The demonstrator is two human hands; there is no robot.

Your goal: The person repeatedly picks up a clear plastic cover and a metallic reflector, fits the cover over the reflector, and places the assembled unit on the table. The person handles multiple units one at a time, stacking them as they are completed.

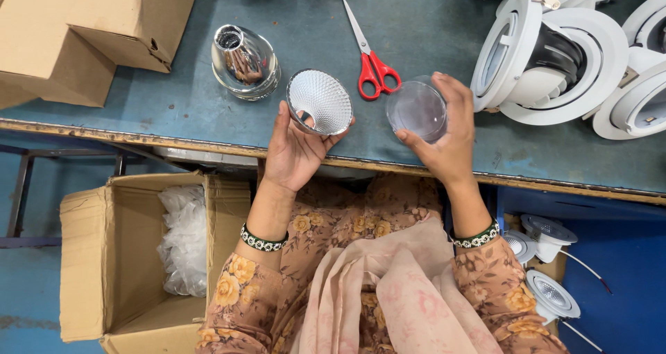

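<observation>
Above blue table (208,97), fingers (409,139) pinch clear lens (416,109).

Bright, even light; sharp focus

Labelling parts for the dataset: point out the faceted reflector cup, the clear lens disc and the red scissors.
faceted reflector cup (320,101), head view, on its ribbed inner wall.
clear lens disc (416,109), head view, centre of its face.
red scissors (378,76), head view, on the handle loops.

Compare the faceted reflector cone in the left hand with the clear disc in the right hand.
The reflector cone is silvery, faceted and deep; the clear lens disc is see-through, smooth and shallow. The left hand holds the cone from below; the right hand clasps the disc's edge. Both have round outlines.
</observation>
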